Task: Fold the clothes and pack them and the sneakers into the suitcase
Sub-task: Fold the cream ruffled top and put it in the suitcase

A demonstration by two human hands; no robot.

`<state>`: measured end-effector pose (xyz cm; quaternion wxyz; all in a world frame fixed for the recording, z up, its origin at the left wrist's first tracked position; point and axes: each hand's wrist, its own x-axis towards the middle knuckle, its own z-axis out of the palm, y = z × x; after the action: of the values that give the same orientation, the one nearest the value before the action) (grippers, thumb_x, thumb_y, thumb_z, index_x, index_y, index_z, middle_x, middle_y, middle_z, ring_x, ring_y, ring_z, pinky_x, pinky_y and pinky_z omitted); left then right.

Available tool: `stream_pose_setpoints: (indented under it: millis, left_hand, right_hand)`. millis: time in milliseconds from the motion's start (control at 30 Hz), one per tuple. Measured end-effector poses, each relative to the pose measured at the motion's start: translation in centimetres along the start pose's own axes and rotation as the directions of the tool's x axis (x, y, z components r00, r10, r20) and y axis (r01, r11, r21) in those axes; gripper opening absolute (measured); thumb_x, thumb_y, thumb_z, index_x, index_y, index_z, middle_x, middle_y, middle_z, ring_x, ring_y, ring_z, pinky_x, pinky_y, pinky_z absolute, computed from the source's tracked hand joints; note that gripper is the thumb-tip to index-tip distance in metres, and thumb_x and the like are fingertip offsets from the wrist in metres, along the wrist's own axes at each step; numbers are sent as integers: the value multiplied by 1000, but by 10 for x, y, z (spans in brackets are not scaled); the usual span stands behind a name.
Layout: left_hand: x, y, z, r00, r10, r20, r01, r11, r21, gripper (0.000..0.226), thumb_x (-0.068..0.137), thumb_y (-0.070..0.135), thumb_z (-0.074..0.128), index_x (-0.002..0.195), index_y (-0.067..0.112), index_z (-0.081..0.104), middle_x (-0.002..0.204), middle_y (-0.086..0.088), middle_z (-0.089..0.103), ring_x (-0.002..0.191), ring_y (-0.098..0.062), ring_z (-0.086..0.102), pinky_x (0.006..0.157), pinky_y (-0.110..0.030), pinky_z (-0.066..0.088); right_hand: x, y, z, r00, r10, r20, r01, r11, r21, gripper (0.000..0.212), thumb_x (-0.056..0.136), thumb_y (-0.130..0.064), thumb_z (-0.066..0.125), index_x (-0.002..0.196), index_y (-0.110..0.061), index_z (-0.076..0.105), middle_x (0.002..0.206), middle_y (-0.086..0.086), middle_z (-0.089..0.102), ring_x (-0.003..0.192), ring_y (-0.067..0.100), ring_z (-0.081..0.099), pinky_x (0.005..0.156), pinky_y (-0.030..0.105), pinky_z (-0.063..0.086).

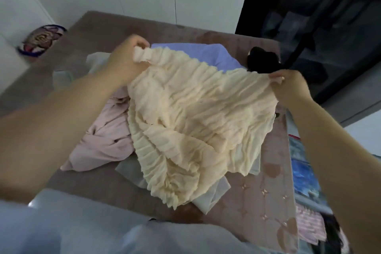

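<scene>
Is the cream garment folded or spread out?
Spread out: left hand and right hand pinch the cream garment by separate corners; it drapes unfolded.

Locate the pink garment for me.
In the head view, the pink garment lies crumpled on the bed, left of centre, right edge hidden by the cream pleated garment.

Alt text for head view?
A left hand and a right hand each pinch a top corner of a cream pleated garment, held spread over a brown bed cover. A pink garment lies beneath it; a lavender garment and a black item lie beyond.
</scene>
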<state>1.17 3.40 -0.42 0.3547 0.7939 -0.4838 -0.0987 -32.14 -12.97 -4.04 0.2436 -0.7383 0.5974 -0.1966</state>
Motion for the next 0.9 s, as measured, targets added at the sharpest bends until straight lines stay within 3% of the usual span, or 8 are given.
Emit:
stream_pose_setpoints:
  millis: [200,333,467,600,700,767,833,900]
  left_hand:
    - [-56,4,57,829,192,526,-315,936,154,40,85,9,61,125,13,55,130,-1,52,124,-20,45,99,-19,27]
    - [-100,19,86,668,296,683,-525,838,150,38,91,14,52,128,17,53,134,2,49,122,-21,46,101,-32,35]
    - [-124,22,90,488,303,819,-690,708,150,41,95,26,48,135,18,44,132,-1,49,119,-20,48,99,-34,38]
    - [-101,20,67,669,205,714,-366,927,77,41,92,39,52,128,21,46,119,5,52,104,-16,54,86,-26,41]
    - [-61,9,68,829,315,463,-423,894,148,46,91,32,54,134,18,44,129,-3,50,117,-23,47,97,-34,36]
    - [-36,2,75,847,252,468,-434,836,336,56,89,39,55,140,23,38,146,-6,35,134,-27,30,110,-38,23]
    - [-23,-2,79,823,95,560,-431,746,507,52,88,49,52,136,32,42,156,-4,12,143,-27,5,116,-39,6]
    - [-20,-4,78,781,6,624,-476,651,590,34,90,49,49,119,34,57,158,-1,4,144,-25,-7,115,-41,-6]
  right_hand:
    - [-32,-48,64,957,-208,201,217,976,-24,29,82,-31,61,106,-15,68,118,8,58,113,29,53,98,38,40]
    - [-47,-80,103,913,-123,388,66,985,157,47,90,-38,57,132,-19,48,134,4,50,116,21,50,91,26,36]
    - [-54,-86,123,880,-38,473,-34,989,143,73,87,-33,62,146,-21,21,130,8,50,118,28,50,96,37,42]
    - [-58,-52,121,935,18,354,-63,991,117,47,91,-20,54,136,-25,41,93,2,58,87,23,58,63,29,46]
    - [-64,-33,108,975,6,221,-54,976,212,39,93,-15,51,131,-26,46,92,-4,53,83,15,57,64,16,40]
    - [-73,-25,96,994,34,105,-57,972,227,38,92,-13,49,124,-31,44,83,-11,50,74,8,52,61,11,41]
    - [-82,-10,87,997,71,30,-75,978,194,45,86,-11,48,125,-32,41,76,-11,50,75,15,55,65,31,50]
    - [-92,5,78,985,122,126,-137,983,124,49,83,-9,48,127,-27,37,74,-4,53,69,20,56,57,33,46]
